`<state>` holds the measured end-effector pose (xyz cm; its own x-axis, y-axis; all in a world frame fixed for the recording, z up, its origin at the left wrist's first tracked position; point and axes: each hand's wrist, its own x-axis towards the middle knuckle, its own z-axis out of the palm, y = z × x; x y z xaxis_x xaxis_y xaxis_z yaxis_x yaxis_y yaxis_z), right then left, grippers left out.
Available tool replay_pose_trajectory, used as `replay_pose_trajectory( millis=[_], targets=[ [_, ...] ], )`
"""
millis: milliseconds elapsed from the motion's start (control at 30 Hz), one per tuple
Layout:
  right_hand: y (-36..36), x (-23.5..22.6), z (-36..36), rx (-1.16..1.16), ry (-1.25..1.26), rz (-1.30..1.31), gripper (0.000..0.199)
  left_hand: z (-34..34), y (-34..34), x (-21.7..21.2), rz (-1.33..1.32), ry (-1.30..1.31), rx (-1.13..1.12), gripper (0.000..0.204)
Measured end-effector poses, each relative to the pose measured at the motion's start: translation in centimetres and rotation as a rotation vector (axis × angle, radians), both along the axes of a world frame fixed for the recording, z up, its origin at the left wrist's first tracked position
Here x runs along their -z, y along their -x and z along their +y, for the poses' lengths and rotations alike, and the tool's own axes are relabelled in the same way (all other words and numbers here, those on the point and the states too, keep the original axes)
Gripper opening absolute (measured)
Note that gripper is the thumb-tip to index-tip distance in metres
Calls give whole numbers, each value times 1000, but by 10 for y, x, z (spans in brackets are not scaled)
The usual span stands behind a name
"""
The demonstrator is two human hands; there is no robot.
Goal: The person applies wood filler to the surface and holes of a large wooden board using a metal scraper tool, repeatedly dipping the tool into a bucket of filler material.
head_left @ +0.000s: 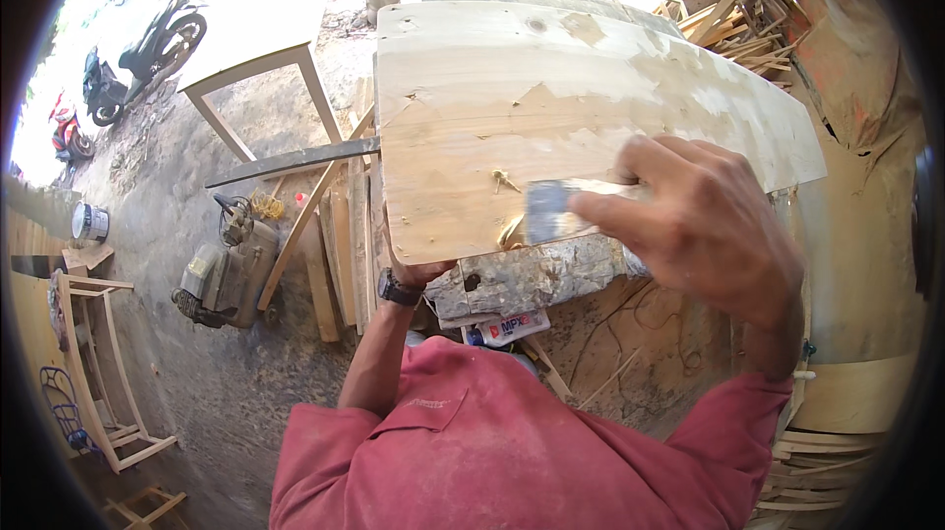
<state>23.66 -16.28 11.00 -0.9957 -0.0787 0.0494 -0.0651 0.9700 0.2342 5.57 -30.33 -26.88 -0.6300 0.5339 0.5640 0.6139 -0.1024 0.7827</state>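
A putty knife (547, 212) with a wide flat blade is in my right hand (679, 210), thumb and fingers closed around its handle. Its blade lies against the near part of a pale wooden board (453, 136), and the motion is blurred. Whitish filler (679, 87) is smeared in patches over the board's far and right parts. Small lumps of filler (504, 181) sit beside the blade, near a dark hole at the edge. At the board's near left corner my left hand (428, 272) reaches under the edge, its fingers hidden beneath; a watch is on that wrist.
A worn, paint-crusted beam (541, 279) runs under the board, with a white package (507, 327) below. To the left are a compressor-like machine (228, 274), a dark metal bar (295, 164), loose planks and a wooden frame (261, 67). Scrap wood (738, 23) is heaped at far right.
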Motion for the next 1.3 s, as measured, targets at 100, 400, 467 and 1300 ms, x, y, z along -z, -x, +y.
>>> replay_pose_trajectory(
  millis=[100, 400, 467, 1300],
  targets=[
    [12, 9, -3, -10, 113, -91, 24, 3, 6, 26, 136, -1, -46, 69],
    [17, -9, 1, 6, 116, -233, 24, 10, 8, 43, -139, -34, 12, 106],
    [26, 0, 3, -23, 233, -172, 24, 12, 10, 47, -102, -50, 13, 107],
    [52, -14, -16, 48, 189, -432, 20, 4, 5, 24, -153, -28, 96, 115]
  ],
)
